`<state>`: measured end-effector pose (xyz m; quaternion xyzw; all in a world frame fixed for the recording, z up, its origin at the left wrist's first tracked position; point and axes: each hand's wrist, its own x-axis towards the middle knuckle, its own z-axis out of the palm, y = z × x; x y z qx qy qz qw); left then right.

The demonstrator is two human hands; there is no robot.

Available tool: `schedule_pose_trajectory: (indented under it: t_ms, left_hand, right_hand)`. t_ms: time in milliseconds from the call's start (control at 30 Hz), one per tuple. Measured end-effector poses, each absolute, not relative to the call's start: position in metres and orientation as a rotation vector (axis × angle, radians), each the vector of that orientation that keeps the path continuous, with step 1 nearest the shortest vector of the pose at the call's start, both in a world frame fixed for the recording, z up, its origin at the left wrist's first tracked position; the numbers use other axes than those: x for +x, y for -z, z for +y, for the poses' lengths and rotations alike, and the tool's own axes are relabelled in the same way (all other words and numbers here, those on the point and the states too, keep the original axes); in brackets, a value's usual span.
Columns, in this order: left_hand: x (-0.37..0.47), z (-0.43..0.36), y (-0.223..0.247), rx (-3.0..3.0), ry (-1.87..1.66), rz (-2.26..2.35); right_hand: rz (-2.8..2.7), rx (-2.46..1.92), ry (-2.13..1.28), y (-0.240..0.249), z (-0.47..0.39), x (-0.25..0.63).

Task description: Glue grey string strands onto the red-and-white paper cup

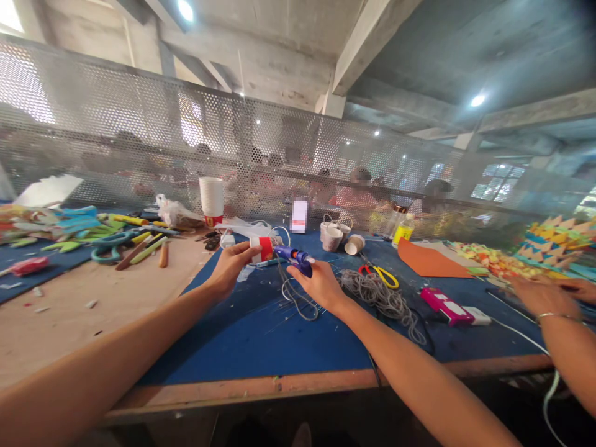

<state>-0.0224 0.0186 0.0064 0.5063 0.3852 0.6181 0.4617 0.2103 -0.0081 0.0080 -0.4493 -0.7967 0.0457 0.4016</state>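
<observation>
My left hand (229,268) grips a red and white paper cup (266,249) that lies on its side in the air above the blue mat (233,341). In my right hand (322,284) is a blue glue gun (295,257), its nozzle end close to the cup's base; whether the two touch I cannot tell. Grey cord (298,302) hangs beneath the cup and gun. To the right of my right hand lies a tangled heap of grey cord (379,295), with yellow-handled scissors (387,277) beside it.
Stacked paper cups (212,197), cord-wrapped cups (331,237) and a phone (298,216) stand at the back. Left are teal scissors (112,247) and several tools. Right are orange paper (431,257), a magenta device (446,305) and another person's hands (544,298). A perforated metal screen (261,149) rises behind.
</observation>
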Motion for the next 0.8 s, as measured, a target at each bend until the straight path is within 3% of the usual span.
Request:
schedule_pose_trajectory:
  t_ms: [800]
  left_hand:
    - [-0.0216,0.0163,-0.0109,1.23,-1.547,0.968]
  right_hand:
    - [-2.03,-1.153,-0.12,-0.008,-0.0086,0.2105]
